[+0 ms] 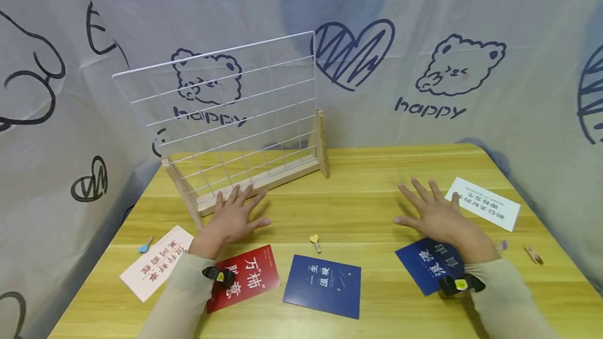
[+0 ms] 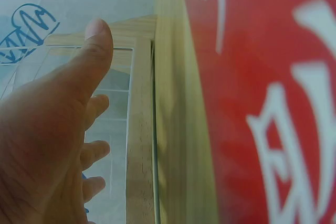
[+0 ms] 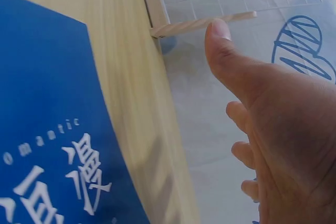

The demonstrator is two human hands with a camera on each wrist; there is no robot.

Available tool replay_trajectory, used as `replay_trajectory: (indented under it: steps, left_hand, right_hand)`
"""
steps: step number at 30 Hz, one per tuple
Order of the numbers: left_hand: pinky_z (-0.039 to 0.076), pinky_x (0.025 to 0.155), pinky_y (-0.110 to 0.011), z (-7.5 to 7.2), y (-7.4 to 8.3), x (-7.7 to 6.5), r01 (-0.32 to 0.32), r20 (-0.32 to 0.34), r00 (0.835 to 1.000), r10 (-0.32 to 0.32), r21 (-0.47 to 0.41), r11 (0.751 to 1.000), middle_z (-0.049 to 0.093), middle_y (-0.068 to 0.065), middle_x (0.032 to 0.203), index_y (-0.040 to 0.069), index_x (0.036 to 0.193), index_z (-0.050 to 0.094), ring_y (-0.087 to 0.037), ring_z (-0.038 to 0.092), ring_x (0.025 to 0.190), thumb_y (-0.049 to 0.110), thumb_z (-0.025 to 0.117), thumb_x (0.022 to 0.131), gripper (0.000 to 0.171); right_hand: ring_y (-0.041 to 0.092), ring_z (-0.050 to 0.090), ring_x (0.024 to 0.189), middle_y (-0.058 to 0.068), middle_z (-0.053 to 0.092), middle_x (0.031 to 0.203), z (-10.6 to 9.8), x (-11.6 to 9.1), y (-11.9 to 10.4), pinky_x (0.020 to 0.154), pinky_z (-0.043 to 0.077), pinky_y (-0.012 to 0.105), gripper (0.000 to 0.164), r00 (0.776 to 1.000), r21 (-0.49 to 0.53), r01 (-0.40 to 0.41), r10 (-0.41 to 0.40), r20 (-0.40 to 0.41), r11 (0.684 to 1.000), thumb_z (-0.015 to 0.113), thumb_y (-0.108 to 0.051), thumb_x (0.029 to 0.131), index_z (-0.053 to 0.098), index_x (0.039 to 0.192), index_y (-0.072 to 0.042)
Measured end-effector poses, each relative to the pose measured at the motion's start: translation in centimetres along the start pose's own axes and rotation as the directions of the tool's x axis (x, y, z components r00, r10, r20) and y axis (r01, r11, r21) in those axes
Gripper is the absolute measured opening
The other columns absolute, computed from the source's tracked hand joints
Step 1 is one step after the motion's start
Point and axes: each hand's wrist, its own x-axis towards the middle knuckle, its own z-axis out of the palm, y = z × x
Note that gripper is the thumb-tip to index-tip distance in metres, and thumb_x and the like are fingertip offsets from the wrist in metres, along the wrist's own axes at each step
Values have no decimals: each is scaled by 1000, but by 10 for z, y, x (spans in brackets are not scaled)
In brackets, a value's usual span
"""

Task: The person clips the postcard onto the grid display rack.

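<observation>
My left hand, fingers spread and palm down, holds nothing; in the head view its fingertips overlap the base of a white wire grid rack with a wooden stand. Under that wrist lies a red card with white characters. The right hand is likewise spread and holds nothing, between a dark blue card, partly hidden by the wrist, and a white card. In the right wrist view, the blue card fills the left side, while the thumb extends straight.
Between the hands lie another dark blue card and a small clip with a yellow heart. A pink card and a blue-heart clip are at left. Another small clip lies far right. Printed cloth hangs behind the table.
</observation>
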Motion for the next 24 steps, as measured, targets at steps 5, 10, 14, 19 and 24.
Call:
replay_trajectory:
  steps: [5, 10, 14, 19, 24]
  left_hand:
    - [1, 109, -71, 0, 0, 2, 4, -3, 1000, -4, -3, 1000, 16, -11, 162, 30, 156, 26, -42, 8, 146, 75, 40, 90, 81]
    - [1, 109, -70, 0, 0, 4, 4, -5, 1000, -4, -1, 1000, 16, -12, 162, 28, 156, 27, -43, 8, 145, 75, 39, 90, 82]
    - [3, 109, -70, -2, 2, 4, -4, -6, 1000, 4, 11, 1000, 16, -12, 161, 28, 156, 25, -43, 9, 145, 77, 35, 89, 84]
    - [7, 109, -70, -4, 6, 2, -29, -38, 999, 29, -1, 1000, 20, -14, 160, 26, 156, 28, -45, 12, 145, 72, 42, 91, 80]
    - [9, 108, -71, -8, 11, -3, -46, -55, 998, 44, -19, 999, 24, -16, 158, 23, 155, 31, -47, 14, 143, 65, 51, 92, 78]
  right_hand:
    - [52, -3, 142, 18, 8, 161, 4, -1, 2, 95, -6, 83, 93, 1000, 11, 6, -6, -5, 1000, 46, -74, 88, 15, 158, -22]
    - [52, -2, 142, 18, 8, 162, 7, 1, 6, 96, -4, 82, 93, 1000, 14, 8, -8, 0, 1000, 47, -74, 87, 11, 159, -26]
    - [52, -2, 142, 18, 7, 162, 6, 3, 6, 96, -3, 82, 93, 1000, 8, 10, -10, -1, 1000, 46, -74, 87, 12, 159, -25]
    - [53, 2, 142, 19, 12, 161, 4, 3, 4, 96, 2, 83, 92, 999, -12, 16, -17, -41, 1000, 49, -73, 87, 18, 158, -22]
    - [53, 6, 141, 21, 15, 159, 0, 3, 7, 96, 6, 83, 93, 998, -26, 34, -35, -45, 999, 49, -73, 87, 22, 157, -19]
